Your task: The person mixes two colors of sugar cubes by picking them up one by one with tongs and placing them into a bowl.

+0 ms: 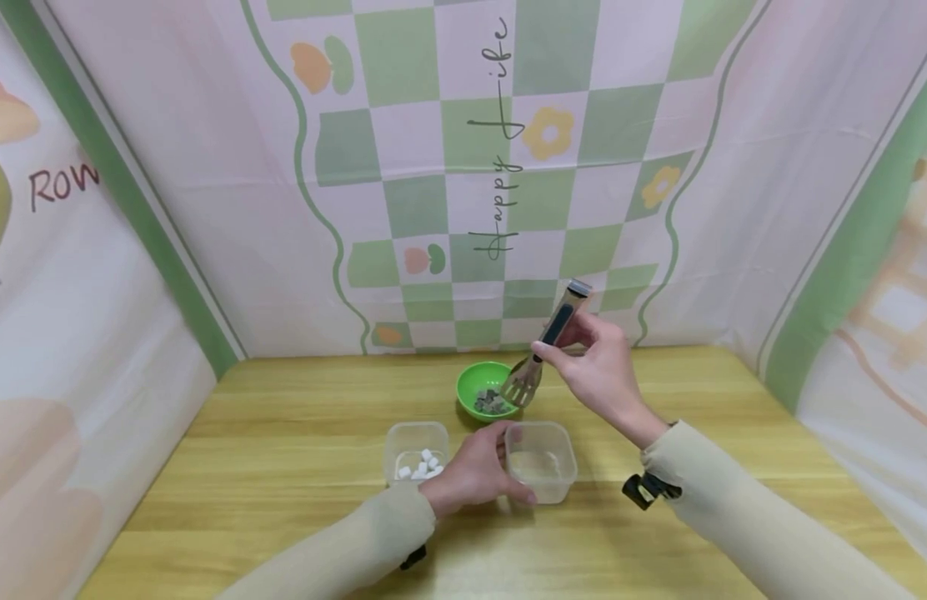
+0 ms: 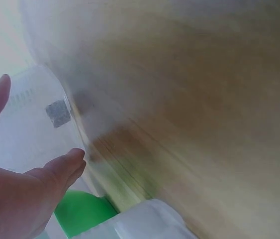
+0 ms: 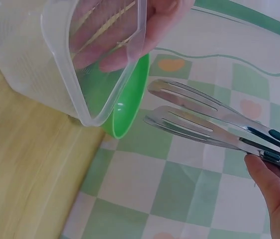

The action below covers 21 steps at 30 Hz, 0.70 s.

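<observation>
On my head feed, the person's right hand (image 1: 604,375) pinches a pair of metal tongs (image 1: 556,327) between thumb and fingers, handle end up and slotted heads down. The right wrist feed shows me those two heads standing apart. They overlap the right edge of a green bowl (image 1: 474,375), which holds grey pieces (image 1: 490,402); I cannot tell whether metal touches rim.

The left hand (image 1: 474,473) grips the left side of a clear container (image 1: 552,487), thumb at the front and fingers at the back, spread well away from the thumb. That container sits on the wooden table (image 1: 283,467), just nearer the person than the bowl. My left wrist feed is hazy, but one grey piece (image 2: 57,113) seems to lie inside it (I am seeing it through the cloudy wall). Left of that hand stands a second container (image 1: 394,442) with white cubes (image 1: 424,461) in it.
</observation>
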Tool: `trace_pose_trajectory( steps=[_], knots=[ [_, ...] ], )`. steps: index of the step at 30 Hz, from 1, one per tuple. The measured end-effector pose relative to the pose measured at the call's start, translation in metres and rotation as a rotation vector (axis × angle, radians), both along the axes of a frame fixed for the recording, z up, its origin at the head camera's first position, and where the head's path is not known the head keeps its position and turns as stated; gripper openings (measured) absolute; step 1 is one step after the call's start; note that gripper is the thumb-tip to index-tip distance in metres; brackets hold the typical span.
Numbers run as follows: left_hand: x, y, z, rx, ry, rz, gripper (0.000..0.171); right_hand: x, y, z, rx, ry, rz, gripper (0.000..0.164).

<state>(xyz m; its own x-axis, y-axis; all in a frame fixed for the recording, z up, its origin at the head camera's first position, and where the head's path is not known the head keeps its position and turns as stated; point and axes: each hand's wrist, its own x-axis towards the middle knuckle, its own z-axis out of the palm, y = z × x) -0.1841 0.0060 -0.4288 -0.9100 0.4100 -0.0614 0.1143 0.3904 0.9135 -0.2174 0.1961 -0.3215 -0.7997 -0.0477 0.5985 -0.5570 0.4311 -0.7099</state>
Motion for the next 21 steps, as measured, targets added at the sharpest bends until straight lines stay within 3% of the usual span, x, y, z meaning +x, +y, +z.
trace_pose_trajectory(
  steps=[14,21],
  knots=[
    [0.001,0.0,0.001,0.041,-0.009,0.016,0.101,0.027,0.017,0.002,-0.042,0.063,-0.031,0.02],
    [0.0,0.0,-0.002,0.066,0.015,-0.001,0.109,0.04,0.022,0.001,-0.037,0.053,-0.041,0.021]
  ],
)
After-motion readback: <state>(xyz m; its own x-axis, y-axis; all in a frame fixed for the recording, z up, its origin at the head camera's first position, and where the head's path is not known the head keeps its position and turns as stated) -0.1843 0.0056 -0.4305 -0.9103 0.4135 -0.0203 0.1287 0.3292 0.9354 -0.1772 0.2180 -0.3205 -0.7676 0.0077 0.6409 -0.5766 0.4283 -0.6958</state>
